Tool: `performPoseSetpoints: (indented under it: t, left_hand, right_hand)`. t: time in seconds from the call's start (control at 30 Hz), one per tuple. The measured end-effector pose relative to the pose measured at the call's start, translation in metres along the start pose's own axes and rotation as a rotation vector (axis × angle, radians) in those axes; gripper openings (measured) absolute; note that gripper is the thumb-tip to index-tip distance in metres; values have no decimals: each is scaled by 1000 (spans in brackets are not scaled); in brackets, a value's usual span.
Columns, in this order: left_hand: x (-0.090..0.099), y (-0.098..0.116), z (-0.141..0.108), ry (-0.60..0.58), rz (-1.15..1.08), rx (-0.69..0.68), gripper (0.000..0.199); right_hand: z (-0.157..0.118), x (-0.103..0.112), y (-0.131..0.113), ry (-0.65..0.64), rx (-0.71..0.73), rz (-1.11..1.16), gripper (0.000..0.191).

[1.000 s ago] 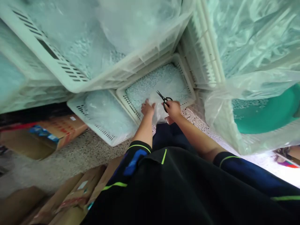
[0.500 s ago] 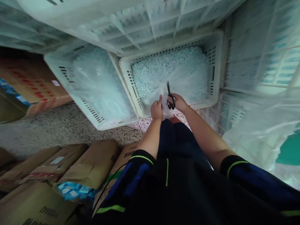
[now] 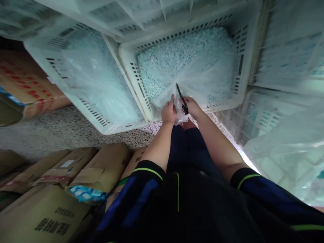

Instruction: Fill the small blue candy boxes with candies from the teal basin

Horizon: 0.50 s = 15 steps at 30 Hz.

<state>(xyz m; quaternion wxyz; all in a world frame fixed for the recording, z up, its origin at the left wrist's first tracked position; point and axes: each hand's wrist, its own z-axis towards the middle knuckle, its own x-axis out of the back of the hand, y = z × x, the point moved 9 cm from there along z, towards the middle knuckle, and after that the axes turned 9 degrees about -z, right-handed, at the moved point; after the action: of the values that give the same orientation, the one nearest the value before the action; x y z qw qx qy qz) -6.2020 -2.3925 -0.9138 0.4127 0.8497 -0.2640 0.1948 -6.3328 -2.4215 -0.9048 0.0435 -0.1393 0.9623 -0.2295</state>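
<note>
A clear plastic bag [image 3: 202,81] full of small pale blue-green pieces lies in a white slatted crate [image 3: 127,62] in front of me. My left hand [image 3: 169,112] is closed around the bag's gathered neck, its thumb pointing up along the plastic. Black scissors [image 3: 181,99] are in my right hand [image 3: 192,107], blades pointing away from me beside the gathered plastic. Seen almost edge-on, the blades do not show whether they are apart. The bag's loose end [image 3: 182,118] hangs between my hands, over the crate's near rim.
Left of it stands another white crate [image 3: 106,128] holding a similar bag. More crates [image 3: 152,20] rise at the far side and right. Cardboard boxes [image 3: 106,165] fill the lower left, with another box [image 3: 30,81] farther left. Speckled floor [image 3: 83,125] shows between them.
The scissors have turned from showing their handle loops to nearly edge-on, with the tip tilting left. My left hand still grips the bag. The crates appear larger and closer in view.
</note>
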Motion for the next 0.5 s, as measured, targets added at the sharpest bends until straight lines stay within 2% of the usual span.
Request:
performPoseSetpoints:
  t: [0.2, 0.37, 0.5]
  left_hand:
    - [-1, 3, 0, -32, 42, -20, 60]
    - [-3, 3, 1, -44, 34, -18, 59]
    - [-6, 1, 1, -40, 30, -30, 60]
  right_hand:
    - [3, -1, -1, 68, -14, -8, 48]
    - [10, 0, 0, 136, 87, 19, 50]
    - [16, -3, 4, 127, 141, -9, 48]
